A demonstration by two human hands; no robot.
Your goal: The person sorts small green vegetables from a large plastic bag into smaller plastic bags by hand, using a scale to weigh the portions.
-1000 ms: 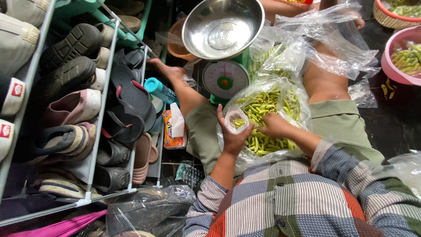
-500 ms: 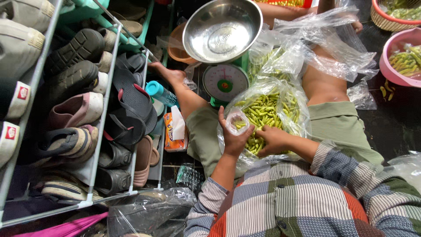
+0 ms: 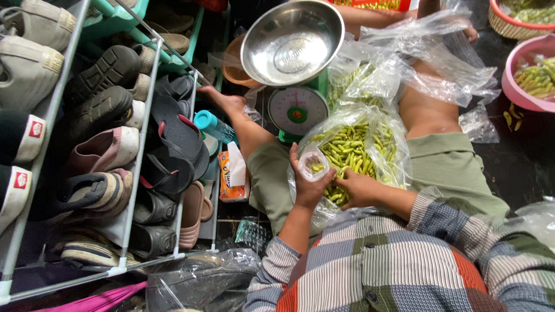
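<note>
Green chillies point(image 3: 347, 151) are gathered by the right hand point(image 3: 359, 188) inside the large bag point(image 3: 386, 144); a small bag point(image 3: 313, 163), light and limp, is pinched at its mouth by the left hand point(image 3: 307, 189).

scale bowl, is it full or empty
Empty: the metal bowl on the green scale shows only its bare shiny inside, no chillies.

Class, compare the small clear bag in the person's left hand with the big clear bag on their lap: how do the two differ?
The small bag holds only a few green chillies; the big bag is heaped with them. The small bag is held up, mouth open, in the left hand; the big bag rests on the lap, with the right hand reaching into its chillies. Both are clear plastic holding the same green chillies.
</note>
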